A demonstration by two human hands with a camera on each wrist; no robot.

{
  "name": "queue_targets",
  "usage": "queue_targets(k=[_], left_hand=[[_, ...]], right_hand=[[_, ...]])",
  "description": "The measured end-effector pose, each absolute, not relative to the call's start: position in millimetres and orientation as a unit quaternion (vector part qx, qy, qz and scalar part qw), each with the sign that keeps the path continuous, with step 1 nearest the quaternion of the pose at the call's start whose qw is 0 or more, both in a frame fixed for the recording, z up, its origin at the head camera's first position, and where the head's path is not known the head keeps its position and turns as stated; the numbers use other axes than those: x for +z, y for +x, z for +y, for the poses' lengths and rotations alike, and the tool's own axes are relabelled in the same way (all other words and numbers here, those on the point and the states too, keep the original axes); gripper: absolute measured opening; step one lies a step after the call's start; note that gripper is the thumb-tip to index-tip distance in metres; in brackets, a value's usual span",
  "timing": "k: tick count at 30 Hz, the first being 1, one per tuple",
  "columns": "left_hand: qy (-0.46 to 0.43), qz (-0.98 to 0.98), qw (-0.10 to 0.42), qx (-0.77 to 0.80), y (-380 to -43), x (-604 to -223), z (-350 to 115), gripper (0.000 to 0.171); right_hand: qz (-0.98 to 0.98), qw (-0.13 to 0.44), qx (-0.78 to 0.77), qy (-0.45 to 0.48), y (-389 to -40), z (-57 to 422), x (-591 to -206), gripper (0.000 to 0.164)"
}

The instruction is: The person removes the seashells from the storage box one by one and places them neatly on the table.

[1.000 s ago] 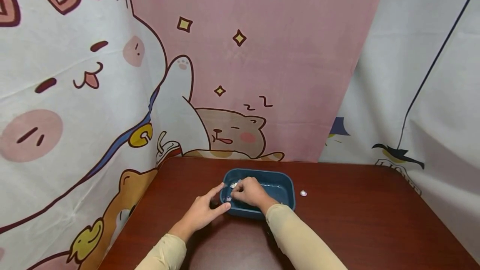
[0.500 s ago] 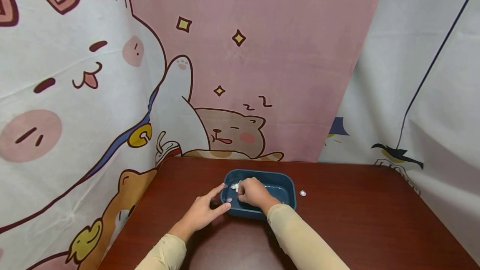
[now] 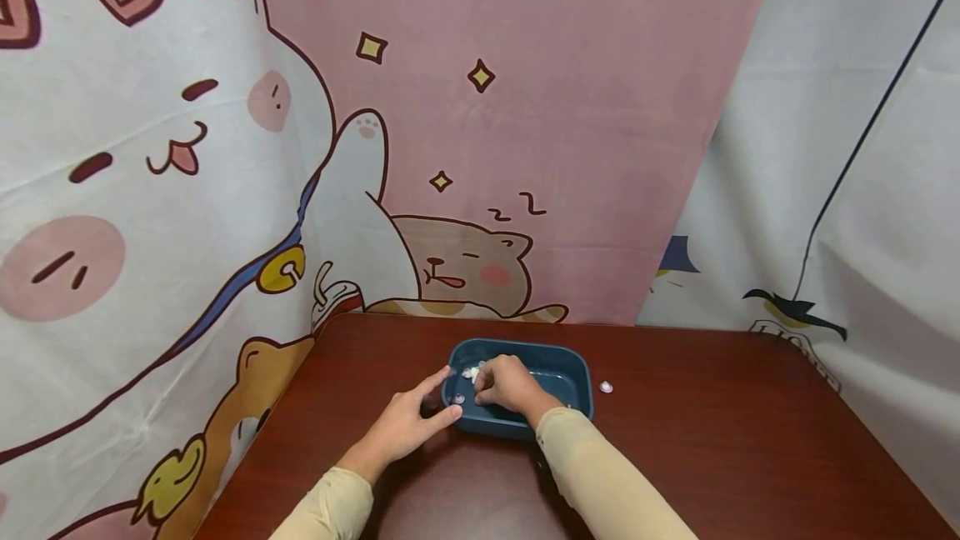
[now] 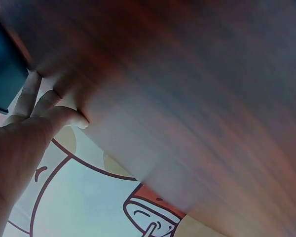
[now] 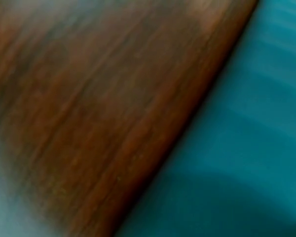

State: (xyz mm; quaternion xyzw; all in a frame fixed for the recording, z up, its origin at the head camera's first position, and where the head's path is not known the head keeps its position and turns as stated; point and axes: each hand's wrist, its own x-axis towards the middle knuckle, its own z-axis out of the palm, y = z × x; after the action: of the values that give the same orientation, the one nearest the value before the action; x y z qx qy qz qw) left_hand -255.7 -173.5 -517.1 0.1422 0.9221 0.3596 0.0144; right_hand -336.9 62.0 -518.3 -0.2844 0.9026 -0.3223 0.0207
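A dark blue rectangular bin [image 3: 495, 425] stands on the table. My left hand [image 3: 408, 421] is at its left end, thumb and index finger spread along the rim, the other fingers loosely bent in the left wrist view. My right hand [image 3: 508, 383] reaches into the bin with curled fingers, fingertips low near the bin's floor; I cannot tell whether something small is between them. Just left of these fingers lies a cluster of small white pieces [image 3: 471, 373]. One small pale purplish piece [image 3: 458, 398] lies in the bin's near left corner.
On the reddish-brown wooden table [image 3: 697, 432], right of the bin, sits a small white piece [image 3: 606, 387] with a purplish base. A cartoon-printed cloth [image 3: 600, 107] hangs behind the table and along its left side. The right wrist view is blurred, showing table and bin side.
My right hand has drawn slightly right, away from the white cluster, and its fingers have shifted inside the bin. My left hand has stayed at the bin's left end.
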Motion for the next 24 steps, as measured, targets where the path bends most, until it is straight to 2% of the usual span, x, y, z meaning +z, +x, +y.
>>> queue_targets(k=[8, 14, 19, 24], left_hand=[[0.146, 0.921, 0.013, 0.361, -255.1, -516.7, -174.0, 0.084], [0.148, 0.921, 0.011, 0.36, -254.7, -521.7, -175.6, 0.085], [0.141, 0.922, 0.006, 0.361, -254.2, -522.5, -174.3, 0.082], [0.139, 0.922, 0.002, 0.361, -253.7, -520.4, -173.6, 0.082]], right_hand=[[0.889, 0.07, -0.386, -0.236, -336.9, 62.0, -519.3, 0.038], [0.866, 0.084, -0.439, -0.225, -335.4, 65.1, -509.4, 0.055], [0.85, 0.053, -0.47, -0.232, -335.6, 90.8, -475.4, 0.06], [0.87, -0.016, -0.446, -0.209, -337.9, 172.9, -443.6, 0.061]])
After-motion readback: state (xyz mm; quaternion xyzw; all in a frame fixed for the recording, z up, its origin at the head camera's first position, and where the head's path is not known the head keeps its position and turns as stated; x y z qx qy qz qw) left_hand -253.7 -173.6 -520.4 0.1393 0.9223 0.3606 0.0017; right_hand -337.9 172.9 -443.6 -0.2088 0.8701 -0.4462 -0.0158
